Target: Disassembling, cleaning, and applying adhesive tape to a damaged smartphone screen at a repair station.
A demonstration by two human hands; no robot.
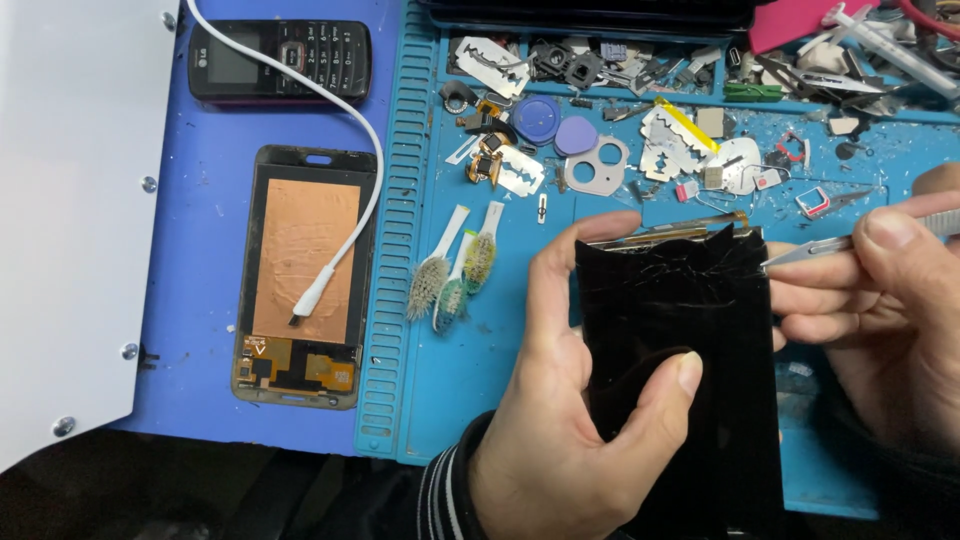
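Left hand (570,420) grips black screen panel (690,330).

A cracked black phone screen (690,350) sat upright in the left hand (570,420). Far left lay a copper-backed display panel (303,275), and above it a black keypad phone (280,60) with a small grey screen.

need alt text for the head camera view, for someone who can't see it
A person's left hand holds a cracked black phone screen above a blue work mat, while the right hand puts a thin metal blade to its upper right edge. To the left lie a bare phone back panel under a white cable, an old keypad phone and worn brush heads.
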